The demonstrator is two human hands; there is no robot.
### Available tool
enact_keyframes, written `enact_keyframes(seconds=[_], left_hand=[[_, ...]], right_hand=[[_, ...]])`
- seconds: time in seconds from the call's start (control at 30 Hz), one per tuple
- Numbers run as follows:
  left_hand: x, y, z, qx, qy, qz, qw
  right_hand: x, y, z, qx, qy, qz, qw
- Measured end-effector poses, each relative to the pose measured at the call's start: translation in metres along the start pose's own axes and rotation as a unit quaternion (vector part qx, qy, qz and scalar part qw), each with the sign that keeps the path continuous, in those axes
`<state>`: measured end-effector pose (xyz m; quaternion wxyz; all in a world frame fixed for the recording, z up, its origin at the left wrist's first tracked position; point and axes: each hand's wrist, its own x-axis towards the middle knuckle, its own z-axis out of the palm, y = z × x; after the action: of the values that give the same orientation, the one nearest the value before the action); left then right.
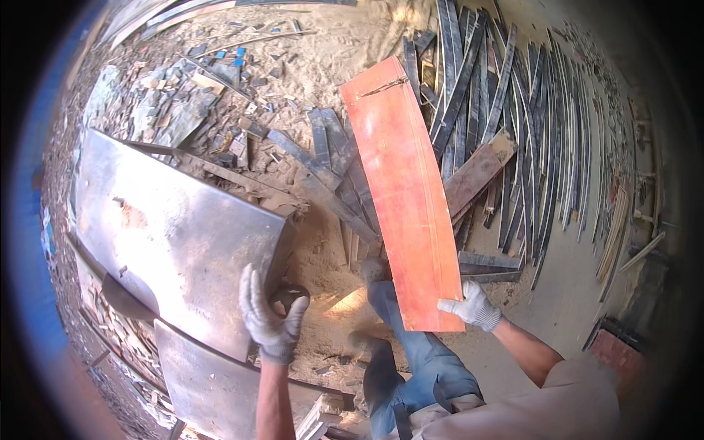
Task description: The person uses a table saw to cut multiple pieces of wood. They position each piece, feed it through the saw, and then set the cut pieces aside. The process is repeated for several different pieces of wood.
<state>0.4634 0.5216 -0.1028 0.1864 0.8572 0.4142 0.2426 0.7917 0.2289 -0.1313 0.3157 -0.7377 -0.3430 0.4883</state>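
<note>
My right hand (471, 306), in a pale work glove, grips the near end of a long orange-red wooden board (403, 198), thumb on its upper face. The board slants away from me, and its far end has a dark, splintered crack across it. My left hand (270, 317), also gloved, is raised with its fingers up and thumb apart, holding nothing. It is beside the near right edge of a shiny metal work table (183, 235). Just behind this hand is a dark round part (290, 295), partly hidden by it.
Long dark-edged wood strips (539, 147) lie heaped at the far right. A brownish board (477, 176) lies among them. Scattered offcuts (183, 95) and sawdust cover the ground beyond the table. A second metal panel (209, 381) adjoins the table at the near left.
</note>
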Motion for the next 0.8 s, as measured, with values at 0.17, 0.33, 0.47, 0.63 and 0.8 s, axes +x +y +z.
enact_keyframes(seconds=[0.17,0.33,0.47,0.63,0.8], left_hand=[[-0.069,0.099,-0.083,-0.651,0.021,-0.34,0.678],[-0.223,0.096,-0.202,-0.662,0.291,-0.436,0.536],[-0.363,0.051,-0.25,-0.666,0.437,-0.48,0.367],[-0.504,0.016,-0.263,-0.671,0.453,-0.478,0.34],[-0.599,0.051,-0.278,-0.497,0.16,-0.66,0.541]], right_hand=[[-0.13,-0.13,-0.027,-0.195,-0.217,-0.013,0.956],[-0.152,-0.182,0.04,-0.103,-0.024,-0.02,0.994],[-0.161,-0.165,0.163,0.077,-0.137,-0.025,0.987],[-0.178,-0.173,0.302,0.198,-0.203,-0.115,0.952],[-0.151,-0.173,0.359,-0.013,-0.237,-0.157,0.959]])
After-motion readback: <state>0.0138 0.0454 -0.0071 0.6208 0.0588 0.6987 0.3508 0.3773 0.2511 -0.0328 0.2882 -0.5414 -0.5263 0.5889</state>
